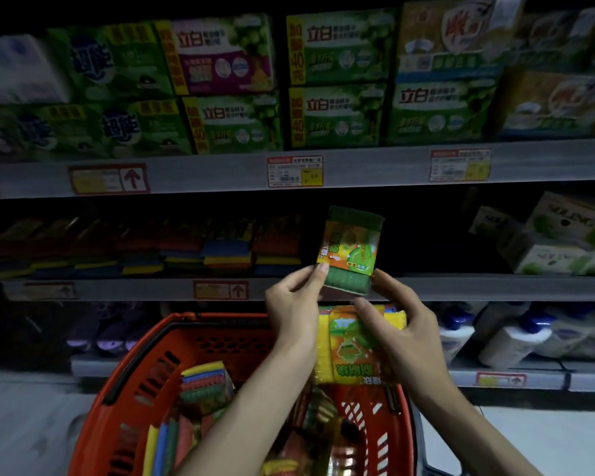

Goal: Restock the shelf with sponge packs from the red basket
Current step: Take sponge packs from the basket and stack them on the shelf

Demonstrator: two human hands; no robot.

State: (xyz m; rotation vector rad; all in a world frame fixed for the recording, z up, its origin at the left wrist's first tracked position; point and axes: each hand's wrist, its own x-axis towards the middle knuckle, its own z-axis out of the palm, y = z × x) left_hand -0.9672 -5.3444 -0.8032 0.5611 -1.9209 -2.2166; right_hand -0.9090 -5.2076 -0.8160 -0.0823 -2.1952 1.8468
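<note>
At the bottom of the frame the red basket (124,389) holds more packs, while above it the right hand (402,324) cradles a yellow sponge pack (352,341) and the left hand (294,300) pinches a green sponge pack (352,250) upright, seemingly aimed at the dark gap on the middle shelf (461,286) beyond.

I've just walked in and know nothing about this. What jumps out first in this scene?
Two bare hands mid-frame: the left hand and right hand lift a green sponge pack toward a dark gap on the middle shelf, with a yellow sponge pack tucked under the right hand. Below sits the red basket with more colourful packs; bright green detergent boxes line the top shelf.
</note>
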